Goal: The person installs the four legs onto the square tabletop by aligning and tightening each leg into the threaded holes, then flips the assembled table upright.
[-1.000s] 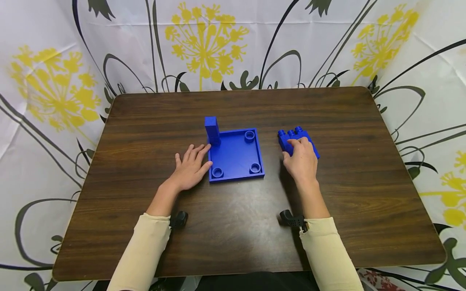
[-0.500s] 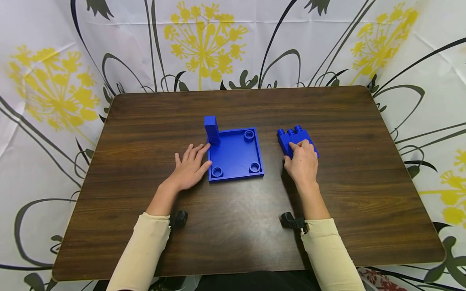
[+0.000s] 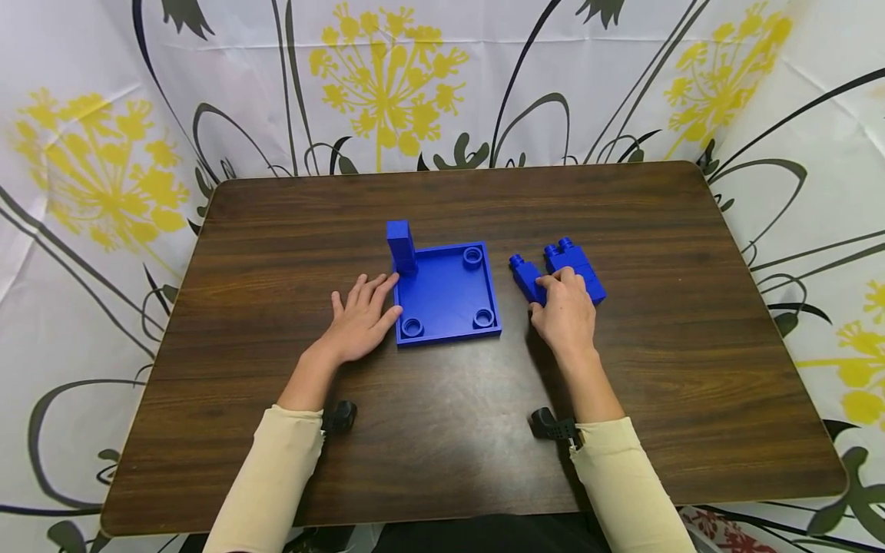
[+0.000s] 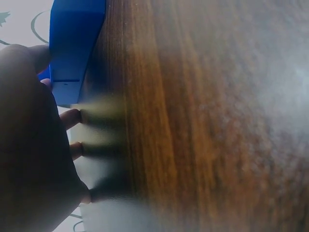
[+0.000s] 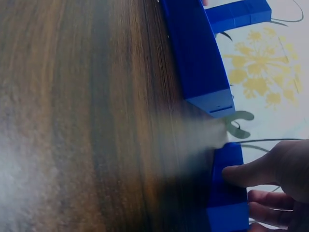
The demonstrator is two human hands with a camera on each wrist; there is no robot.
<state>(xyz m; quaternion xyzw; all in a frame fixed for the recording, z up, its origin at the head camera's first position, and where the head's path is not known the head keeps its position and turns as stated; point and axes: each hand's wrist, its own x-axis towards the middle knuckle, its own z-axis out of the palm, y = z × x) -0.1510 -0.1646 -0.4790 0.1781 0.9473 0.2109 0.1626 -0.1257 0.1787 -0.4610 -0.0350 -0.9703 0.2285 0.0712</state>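
Note:
A square blue tray [image 3: 445, 296] with a low rim lies on the table, round sockets showing in three of its corners. At its far left corner a blue square post [image 3: 402, 250] stands upright. My left hand [image 3: 359, 322] rests spread against the tray's left side, thumb and fingertips at the rim. Right of the tray, my right hand [image 3: 570, 311] pinches a blue square post [image 3: 525, 278] that lies flat, its round peg pointing away. In the right wrist view the thumb presses that post's side [image 5: 228, 157]. Two similar posts [image 3: 583, 269] lie side by side just beyond the right fingers.
The brown wooden table [image 3: 442, 430] has rounded corners. A floral curtain [image 3: 263, 77] hangs behind it and at both sides. A gap of bare tabletop separates the tray from the post in the right hand.
My right hand has shifted slightly left, drawing one post away from the other two, so a gap now shows between them. The left hand and tray stay in place.

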